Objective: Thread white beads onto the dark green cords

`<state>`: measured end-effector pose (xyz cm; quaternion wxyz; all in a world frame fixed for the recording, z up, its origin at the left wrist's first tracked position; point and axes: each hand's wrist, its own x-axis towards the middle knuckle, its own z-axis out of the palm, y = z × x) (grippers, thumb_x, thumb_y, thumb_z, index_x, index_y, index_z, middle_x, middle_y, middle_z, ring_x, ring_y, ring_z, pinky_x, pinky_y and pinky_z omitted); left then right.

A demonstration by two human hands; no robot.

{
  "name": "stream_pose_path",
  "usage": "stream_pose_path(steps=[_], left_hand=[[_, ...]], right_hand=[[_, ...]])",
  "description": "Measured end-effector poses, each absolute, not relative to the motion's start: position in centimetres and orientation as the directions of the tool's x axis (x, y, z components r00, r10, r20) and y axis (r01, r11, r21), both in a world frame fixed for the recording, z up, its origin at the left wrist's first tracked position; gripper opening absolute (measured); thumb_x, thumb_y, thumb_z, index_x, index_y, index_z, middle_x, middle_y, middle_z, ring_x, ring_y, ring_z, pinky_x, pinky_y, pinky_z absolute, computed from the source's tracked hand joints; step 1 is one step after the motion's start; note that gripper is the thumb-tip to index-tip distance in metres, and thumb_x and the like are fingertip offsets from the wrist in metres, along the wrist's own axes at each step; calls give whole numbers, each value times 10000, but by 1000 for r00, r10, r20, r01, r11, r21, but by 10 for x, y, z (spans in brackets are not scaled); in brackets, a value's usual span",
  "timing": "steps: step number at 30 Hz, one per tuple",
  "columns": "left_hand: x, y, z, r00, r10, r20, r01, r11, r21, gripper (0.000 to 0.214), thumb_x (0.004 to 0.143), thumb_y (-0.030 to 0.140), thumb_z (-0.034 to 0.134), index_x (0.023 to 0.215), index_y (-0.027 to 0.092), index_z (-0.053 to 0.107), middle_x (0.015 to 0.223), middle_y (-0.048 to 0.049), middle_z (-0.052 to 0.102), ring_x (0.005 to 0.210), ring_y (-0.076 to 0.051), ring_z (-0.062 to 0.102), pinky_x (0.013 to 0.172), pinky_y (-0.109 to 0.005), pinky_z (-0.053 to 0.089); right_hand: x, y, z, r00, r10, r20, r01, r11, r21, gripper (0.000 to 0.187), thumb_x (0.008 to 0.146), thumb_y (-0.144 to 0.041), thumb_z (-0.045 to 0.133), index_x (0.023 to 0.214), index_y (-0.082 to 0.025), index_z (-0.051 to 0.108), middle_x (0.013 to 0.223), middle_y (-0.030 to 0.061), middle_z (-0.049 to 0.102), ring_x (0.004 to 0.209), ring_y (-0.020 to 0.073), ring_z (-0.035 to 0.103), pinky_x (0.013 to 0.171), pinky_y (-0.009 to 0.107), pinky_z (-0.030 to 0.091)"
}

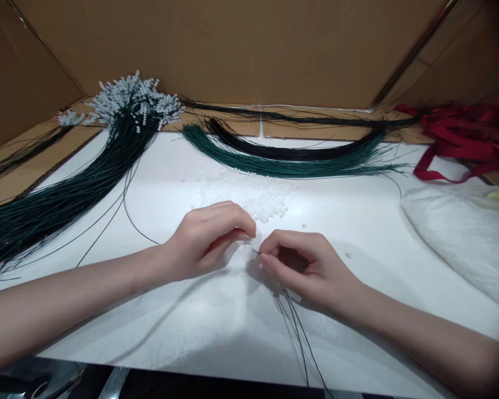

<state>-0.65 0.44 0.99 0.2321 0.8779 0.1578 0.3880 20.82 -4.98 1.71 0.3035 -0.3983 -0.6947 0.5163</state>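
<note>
Pinching thin dark wires (293, 310), the right hand (303, 266) holds their tips up. Fingers of the left hand (208, 238) are closed together, just beside the beads (253, 194).

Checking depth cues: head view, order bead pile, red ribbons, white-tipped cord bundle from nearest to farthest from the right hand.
From the right hand:
1. Bead pile, just beyond the hands, centre.
2. Red ribbons, far right corner.
3. White-tipped cord bundle, far left corner.
</note>
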Motion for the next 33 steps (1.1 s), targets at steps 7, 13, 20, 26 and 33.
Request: stream_pose_path(steps=[7, 13, 20, 26, 33], left_hand=[[-5, 5, 13, 687, 432, 584, 45, -828, 559, 129, 931, 94, 546, 975, 167, 642, 873, -68, 714, 805, -153, 669, 694, -262, 541], [-5, 5, 14, 677, 454, 580, 32, -805, 593, 122, 889, 84, 644, 980, 163, 662, 852, -51, 717, 774, -138, 661, 695, -246, 546], [-5, 5, 15, 680, 456, 574, 29, -799, 601, 108, 870, 124, 696, 968, 158, 665, 840, -45, 721, 767, -132, 661, 689, -240, 541], [-7, 5, 16, 708, 443, 550, 41, -803, 595, 130, 898, 135, 661, 1014, 190, 685, 858, -53, 715, 785, -146, 649, 713, -269, 543], [-5, 4, 18, 693, 460, 555, 64, -806, 588, 95, 910, 126, 621, 950, 182, 686, 854, -64, 712, 797, -151, 664, 699, -255, 561]], right_hand=[[208, -50, 18, -487, 873, 24, 218, 148, -965, 148, 920, -155, 537, 775, -163, 560, 628, -35, 517, 557, 81, 463, 510, 205, 370], [209, -51, 17, -479, 877, 39, 217, 161, -963, 152, 924, -159, 544, 773, -165, 562, 637, -40, 500, 565, 75, 440, 508, 197, 351], [209, -50, 16, -485, 874, 23, 207, 141, -968, 152, 939, -185, 538, 792, -162, 570, 635, -38, 503, 558, 75, 443, 505, 199, 355], [209, -49, 16, -486, 873, 41, 223, 169, -960, 155, 933, -177, 541, 782, -165, 574, 630, -33, 513, 559, 80, 454, 510, 205, 360], [209, -51, 17, -489, 872, 14, 224, 141, -964, 147, 936, -175, 542, 794, -161, 576, 622, -34, 529, 548, 77, 474, 502, 197, 371]])
